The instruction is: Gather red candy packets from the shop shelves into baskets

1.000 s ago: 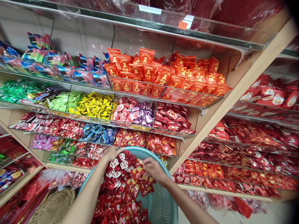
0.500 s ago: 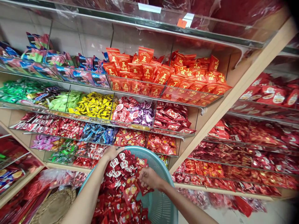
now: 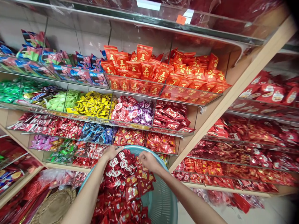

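A teal plastic basket (image 3: pixel 161 186) with slotted sides stands in front of me, leaning against the shelves. Dark red wrapped candies (image 3: pixel 116 169) with white print fill its left part, and red packets with orange fruit pictures (image 3: pixel 134 189) lie in the middle. My left hand (image 3: pixel 111 153) is closed over the basket's far rim, its fingertips partly hidden. Just inside the far right rim, my right hand (image 3: pixel 149 161) hovers over the fruit packets with its fingers curled inward. Whatever is between those fingers, if anything, cannot be made out.
Clear-fronted shelves of sorted sweets rise ahead, with orange-red packets (image 3: pixel 144 70), yellow packets (image 3: pixel 93 104) and red fruit packets (image 3: pixel 129 137). A slanting wooden upright (image 3: pixel 210 115) divides them from more shelves at right. A woven basket (image 3: pixel 54 207) sits at lower left.
My right hand has moved up and slightly away from me, from the middle of the candies toward the far rim. More fruit packets now show beneath it. My left hand stays on the rim.
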Motion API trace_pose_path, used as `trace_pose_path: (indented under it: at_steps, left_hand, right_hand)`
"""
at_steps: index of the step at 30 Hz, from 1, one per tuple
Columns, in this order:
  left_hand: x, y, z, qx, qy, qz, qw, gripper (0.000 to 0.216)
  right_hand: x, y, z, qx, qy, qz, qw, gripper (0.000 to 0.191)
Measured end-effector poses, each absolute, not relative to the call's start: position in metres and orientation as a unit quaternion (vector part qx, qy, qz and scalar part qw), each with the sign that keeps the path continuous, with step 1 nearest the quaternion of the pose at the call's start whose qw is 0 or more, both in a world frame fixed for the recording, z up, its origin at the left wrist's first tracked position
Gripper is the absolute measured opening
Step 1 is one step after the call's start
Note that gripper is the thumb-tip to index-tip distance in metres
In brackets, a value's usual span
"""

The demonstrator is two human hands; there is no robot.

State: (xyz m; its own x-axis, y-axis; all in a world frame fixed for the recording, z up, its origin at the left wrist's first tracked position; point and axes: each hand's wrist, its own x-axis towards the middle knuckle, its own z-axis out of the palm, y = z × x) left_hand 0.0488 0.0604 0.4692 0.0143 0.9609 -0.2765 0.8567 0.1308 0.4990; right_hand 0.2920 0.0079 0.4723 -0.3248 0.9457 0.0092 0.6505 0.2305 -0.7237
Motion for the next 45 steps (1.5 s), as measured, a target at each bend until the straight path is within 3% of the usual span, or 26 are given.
trace_pose_path:
  at_steps: [3, 7, 10, 15, 20, 25, 29, 32, 37, 40, 45]
  left_hand:
    - [0.050, 0.058, 0.473, 0.655, 0.693, 0.092, 0.287, 0.065]
    - [0.053, 0.054, 0.479, 0.659, 0.690, 0.090, 0.286, 0.065]
    - [0.054, 0.052, 0.481, 0.659, 0.691, 0.092, 0.283, 0.066]
    - [0.052, 0.055, 0.478, 0.655, 0.696, 0.092, 0.279, 0.068]
    - [0.049, 0.058, 0.472, 0.652, 0.700, 0.087, 0.280, 0.063]
    - [0.049, 0.058, 0.472, 0.653, 0.702, 0.089, 0.270, 0.060]
    - [0.051, 0.056, 0.476, 0.654, 0.698, 0.090, 0.277, 0.065]
    - [0.052, 0.055, 0.480, 0.657, 0.692, 0.089, 0.286, 0.069]
    - [0.051, 0.057, 0.477, 0.660, 0.691, 0.092, 0.280, 0.070]
    - [0.049, 0.060, 0.471, 0.663, 0.688, 0.100, 0.277, 0.067]
    - [0.046, 0.064, 0.463, 0.662, 0.687, 0.101, 0.283, 0.065]
  right_hand:
    - [0.280, 0.037, 0.495, -0.558, -0.772, 0.183, 0.243, 0.019]
    - [0.257, 0.068, 0.510, -0.626, -0.768, 0.057, 0.122, 0.029]
    - [0.243, 0.086, 0.509, -0.643, -0.763, 0.049, 0.047, 0.029]
    - [0.238, 0.105, 0.505, -0.643, -0.763, 0.071, 0.012, 0.021]
    - [0.241, 0.102, 0.499, -0.647, -0.760, 0.050, 0.025, 0.021]
    - [0.247, 0.087, 0.496, -0.653, -0.755, 0.012, 0.062, 0.033]
    - [0.264, 0.075, 0.504, -0.646, -0.749, 0.011, 0.147, 0.021]
    - [0.280, 0.067, 0.509, -0.598, -0.741, 0.093, 0.292, 0.020]
    - [0.294, 0.057, 0.502, -0.485, -0.608, 0.411, 0.476, 0.027]
    - [0.295, 0.051, 0.497, -0.453, -0.525, 0.520, 0.499, 0.034]
    - [0.301, 0.036, 0.489, -0.450, -0.495, 0.567, 0.480, 0.038]
